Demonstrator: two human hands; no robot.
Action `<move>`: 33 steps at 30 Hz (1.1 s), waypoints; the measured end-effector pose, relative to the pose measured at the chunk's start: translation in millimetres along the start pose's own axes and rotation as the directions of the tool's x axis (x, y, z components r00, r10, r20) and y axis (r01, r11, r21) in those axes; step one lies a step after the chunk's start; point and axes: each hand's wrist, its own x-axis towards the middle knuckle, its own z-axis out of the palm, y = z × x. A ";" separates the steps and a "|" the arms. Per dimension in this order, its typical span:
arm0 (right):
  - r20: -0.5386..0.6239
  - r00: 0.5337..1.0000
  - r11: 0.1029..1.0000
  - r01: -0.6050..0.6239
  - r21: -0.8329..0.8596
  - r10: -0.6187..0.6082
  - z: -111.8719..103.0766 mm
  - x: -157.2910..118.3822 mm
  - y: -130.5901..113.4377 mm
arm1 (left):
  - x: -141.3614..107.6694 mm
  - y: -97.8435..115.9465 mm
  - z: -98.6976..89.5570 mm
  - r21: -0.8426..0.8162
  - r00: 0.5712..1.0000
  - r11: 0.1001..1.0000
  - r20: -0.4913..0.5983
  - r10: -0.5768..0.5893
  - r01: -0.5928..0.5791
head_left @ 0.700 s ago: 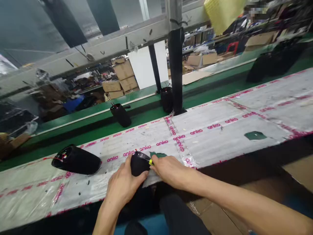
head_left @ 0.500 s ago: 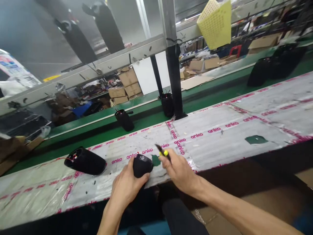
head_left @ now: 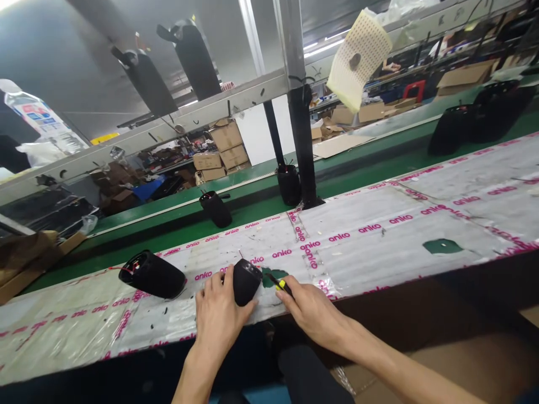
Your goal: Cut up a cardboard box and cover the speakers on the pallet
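Observation:
My left hand (head_left: 221,314) grips a short black cylindrical speaker body (head_left: 246,281), which stands tilted on the plastic-covered bench (head_left: 126,320). My right hand (head_left: 311,311) pinches a small yellow-handled screwdriver (head_left: 280,285), its dark shaft pointing at the cylinder's side, close to it. Whether the tip touches is hidden. To the left, a larger black cylinder (head_left: 152,275) lies on its side, with coloured wires showing at its open end. Neither hand touches it.
Pink "anko" tape (head_left: 309,245) crosses the bench covering, which has green patches (head_left: 442,246). Behind it runs a green conveyor belt (head_left: 252,196) carrying several black cylinders (head_left: 215,209). A black post (head_left: 302,140) rises at the bench's back edge. A perforated yellow sheet (head_left: 359,60) hangs above.
My right hand has come down from its raised position, bringing the screwdriver back near the cylinder. The black cylinder now stands more upright in my left hand. The view has shifted slightly.

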 end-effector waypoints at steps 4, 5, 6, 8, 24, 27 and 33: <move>0.032 0.999 0.992 0.016 -0.123 -0.012 -1.0 4.7 -6.7 | -2.4 1.2 -2.5 -0.135 0.996 0.990 0.089 -0.025 0.037; 0.033 0.999 0.988 0.024 -0.150 -0.019 -0.4 6.1 -8.4 | -3.7 3.4 -3.1 -0.135 0.995 0.990 0.098 -0.023 0.036; 0.031 0.999 0.984 0.036 -0.173 -0.031 0.6 7.4 -9.8 | -5.1 6.1 -3.4 -0.127 0.995 0.991 0.099 -0.016 0.028; 0.019 0.998 0.974 0.064 -0.216 -0.061 3.1 9.7 -11.7 | -8.4 11.9 -3.5 -0.093 0.996 0.996 0.087 -0.008 0.016; 0.052 0.996 0.909 0.092 -0.407 -0.077 4.9 20.8 -24.9 | -21.6 27.3 0.6 0.086 1.000 0.996 -0.004 -0.014 0.015; 0.057 0.996 0.900 0.090 -0.427 -0.072 6.2 19.4 -25.2 | -14.8 22.8 -9.7 0.004 0.996 1.000 0.085 -0.031 0.031; 0.061 0.997 0.878 0.071 -0.474 -0.047 5.0 18.0 -25.5 | 8.0 8.9 -18.5 -0.172 0.969 0.980 0.242 -0.056 0.100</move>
